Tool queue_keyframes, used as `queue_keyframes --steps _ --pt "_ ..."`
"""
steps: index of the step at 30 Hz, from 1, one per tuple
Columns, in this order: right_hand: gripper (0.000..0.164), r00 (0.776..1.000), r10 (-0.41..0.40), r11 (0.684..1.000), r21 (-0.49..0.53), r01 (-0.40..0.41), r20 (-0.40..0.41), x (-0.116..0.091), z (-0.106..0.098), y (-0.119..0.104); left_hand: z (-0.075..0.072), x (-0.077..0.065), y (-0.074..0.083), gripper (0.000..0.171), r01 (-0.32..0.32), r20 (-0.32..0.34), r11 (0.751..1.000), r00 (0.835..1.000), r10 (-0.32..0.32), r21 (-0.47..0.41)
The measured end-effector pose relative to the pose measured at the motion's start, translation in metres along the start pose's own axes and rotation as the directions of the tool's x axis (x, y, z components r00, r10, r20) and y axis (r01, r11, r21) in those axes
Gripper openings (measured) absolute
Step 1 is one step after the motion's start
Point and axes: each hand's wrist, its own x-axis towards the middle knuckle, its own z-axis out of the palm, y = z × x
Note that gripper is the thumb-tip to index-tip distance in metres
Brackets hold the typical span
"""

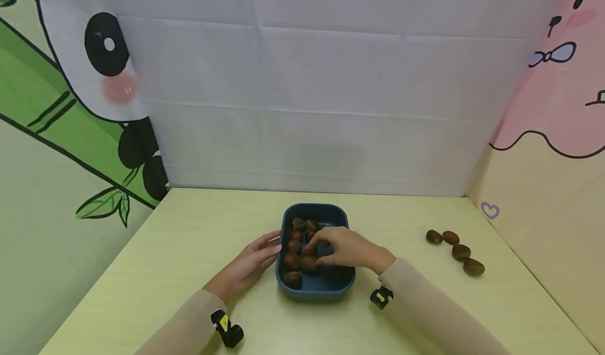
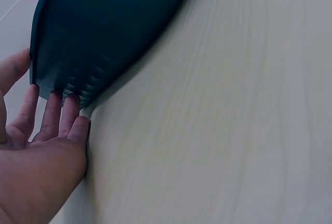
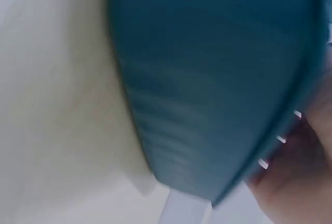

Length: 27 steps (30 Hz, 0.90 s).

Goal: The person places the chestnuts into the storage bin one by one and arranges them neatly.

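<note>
A dark blue rectangular box (image 1: 314, 295) stands on the table with several brown chestnuts inside, mostly in two rows along its left half. My left hand (image 1: 252, 263) is at the box's left side, its extended fingertips touching the outer wall; in the left wrist view the fingers of that hand (image 2: 46, 141) meet the wall below the rim. Reaching over the right rim, my right hand (image 1: 350, 247) pinches a chestnut (image 1: 309, 264) between thumb and fingers low in the box. Part of the box's right interior is hidden beneath this hand.
On the table (image 1: 392, 318) to the right, several loose chestnuts (image 1: 460, 252) lie in a slanting line. A white cloth panel (image 1: 321, 108) rises behind the table's back edge. Painted walls flank the table at left and right.
</note>
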Motion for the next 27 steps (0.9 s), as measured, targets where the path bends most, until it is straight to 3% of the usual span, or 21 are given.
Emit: queue_keyframes --steps 7,12,22,27 --pt "0.033 0.994 0.052 0.999 0.012 -0.051 -0.098 -0.024 -0.032 0.010 0.000 0.000 0.000 0.061 0.002 -0.006 1.000 1.000 -0.002 -0.003" --pt "0.032 0.979 0.111 0.994 -0.002 -0.113 -0.170 -0.046 -0.050 0.030 0.000 0.001 -0.001 0.062 0.009 -0.009 1.000 1.000 -0.009 -0.013" --pt "0.031 0.934 0.281 0.959 0.046 -0.278 -0.222 -0.103 -0.070 0.082 -0.001 0.002 -0.002 0.061 0.006 -0.011 1.000 1.000 -0.006 -0.011" --pt "0.032 0.897 0.361 0.931 0.036 -0.364 -0.254 -0.131 -0.077 0.106 -0.001 0.002 -0.002 0.061 0.004 -0.013 1.000 1.000 -0.004 -0.012"
